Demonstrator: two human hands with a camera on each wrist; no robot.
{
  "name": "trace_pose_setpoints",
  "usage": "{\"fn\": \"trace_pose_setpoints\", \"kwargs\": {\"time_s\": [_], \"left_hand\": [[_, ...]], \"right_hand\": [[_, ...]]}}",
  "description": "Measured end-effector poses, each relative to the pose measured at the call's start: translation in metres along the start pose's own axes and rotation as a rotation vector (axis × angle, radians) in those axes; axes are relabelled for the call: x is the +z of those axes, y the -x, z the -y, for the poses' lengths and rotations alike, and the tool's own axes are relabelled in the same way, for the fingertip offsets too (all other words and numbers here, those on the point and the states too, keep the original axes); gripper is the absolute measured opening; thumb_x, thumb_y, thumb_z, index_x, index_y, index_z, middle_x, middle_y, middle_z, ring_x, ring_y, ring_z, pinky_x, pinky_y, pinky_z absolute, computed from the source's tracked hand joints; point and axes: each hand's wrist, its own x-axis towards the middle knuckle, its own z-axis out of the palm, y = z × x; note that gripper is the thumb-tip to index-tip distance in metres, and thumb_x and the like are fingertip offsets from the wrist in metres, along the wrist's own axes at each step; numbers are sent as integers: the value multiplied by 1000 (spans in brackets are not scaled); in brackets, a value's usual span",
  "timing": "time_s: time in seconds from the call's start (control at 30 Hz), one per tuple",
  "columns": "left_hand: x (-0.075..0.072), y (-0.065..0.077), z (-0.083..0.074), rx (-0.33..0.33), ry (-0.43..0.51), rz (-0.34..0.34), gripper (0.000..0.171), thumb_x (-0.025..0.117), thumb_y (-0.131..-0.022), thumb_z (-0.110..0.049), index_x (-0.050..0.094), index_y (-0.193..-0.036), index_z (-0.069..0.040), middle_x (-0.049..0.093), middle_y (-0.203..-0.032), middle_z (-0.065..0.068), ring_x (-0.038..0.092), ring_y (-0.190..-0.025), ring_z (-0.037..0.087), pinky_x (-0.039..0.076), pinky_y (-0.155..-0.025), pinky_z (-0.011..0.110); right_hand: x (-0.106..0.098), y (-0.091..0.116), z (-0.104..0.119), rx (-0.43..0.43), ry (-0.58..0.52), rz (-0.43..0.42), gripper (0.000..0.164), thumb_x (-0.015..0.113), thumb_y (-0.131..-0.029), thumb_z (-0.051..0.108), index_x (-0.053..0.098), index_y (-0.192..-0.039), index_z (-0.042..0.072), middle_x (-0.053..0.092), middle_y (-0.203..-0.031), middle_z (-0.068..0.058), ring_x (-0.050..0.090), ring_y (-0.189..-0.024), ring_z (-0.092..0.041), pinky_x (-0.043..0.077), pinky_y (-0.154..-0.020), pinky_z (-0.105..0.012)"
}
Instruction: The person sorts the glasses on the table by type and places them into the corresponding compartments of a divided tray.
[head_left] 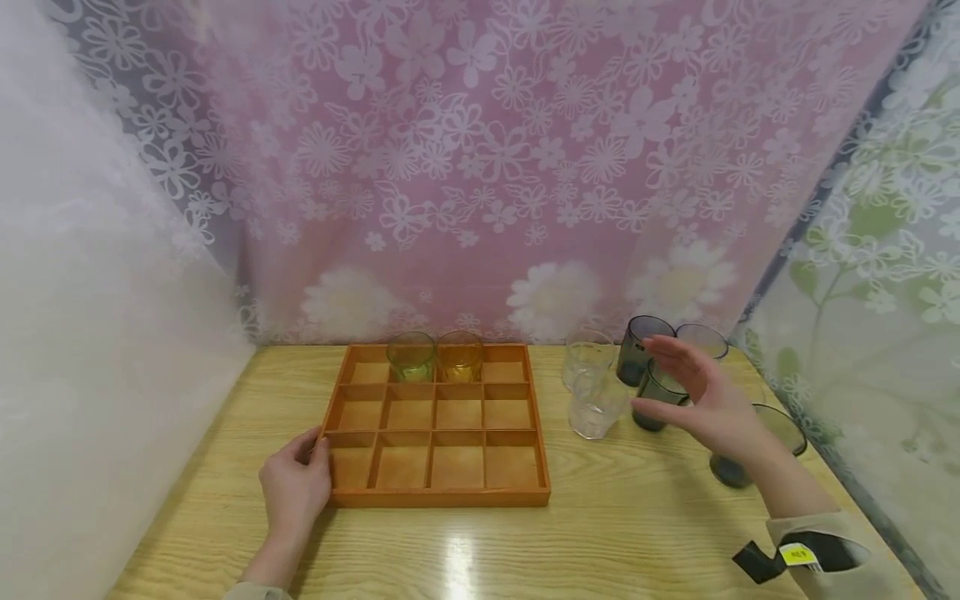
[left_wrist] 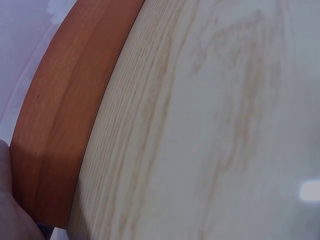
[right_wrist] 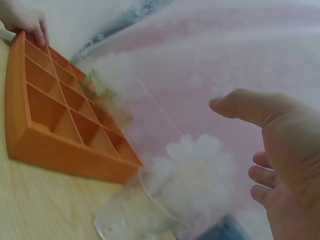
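My right hand [head_left: 712, 412] is spread beside the smoky cylindrical glass [head_left: 658, 387], likely fragile: hold mid-wall; left hand [head_left: 296, 483] grips the orange wooden tray's [head_left: 442, 498] left edge.

Here's your orange-brown rectangular wooden tray [head_left: 439, 499] on the pale wood-grain table [head_left: 600, 542], with the pink floral curtain [head_left: 450, 167] behind it. Into the tray's back row now: round green glass tumbler [head_left: 412, 363] second from left, round amber glass tumbler [head_left: 460, 363] third! Your left hand [head_left: 295, 483] is at its left side, toward the front corner. Right of the tray, two clear glass tumblers [head_left: 592, 418]; farther right of it, round smoky glass tumblers [head_left: 635, 360] and your right hand [head_left: 712, 408].
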Motion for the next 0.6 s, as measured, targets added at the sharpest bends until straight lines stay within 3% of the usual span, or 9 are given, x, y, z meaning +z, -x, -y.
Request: {"fn": "trace_pose_setpoints", "kwargs": {"time_s": [0.17,0.37,0.6], "left_hand": [[0,0,0,-1,-11,-2,22,71,-99,-8,80,-117,0,79,-103,16,71,-86,25,42,-65,7],[0,0,1,7,-19,-12,21,72,-98,-8,81,-116,-1,80,-100,14,71,-83,21,43,-65,8],[1,0,-1,-3,-24,-5,21,71,-99,-8,81,-116,-1,79,-103,15,72,-86,23,42,-65,7]], "right_hand": [[-21,13,-3,-7,32,-41,82,83,-84,-13,44,-155,-3,53,-151,4,47,-140,-4,38,-107,-14],[-49,27,-14,80,137,-92,84,85,-86,-4,43,-159,8,49,-154,7,43,-140,0,36,-105,-9],[-79,42,-33,107,208,-174,85,86,-86,-5,42,-159,5,50,-149,8,45,-133,5,35,-104,-8]]}}
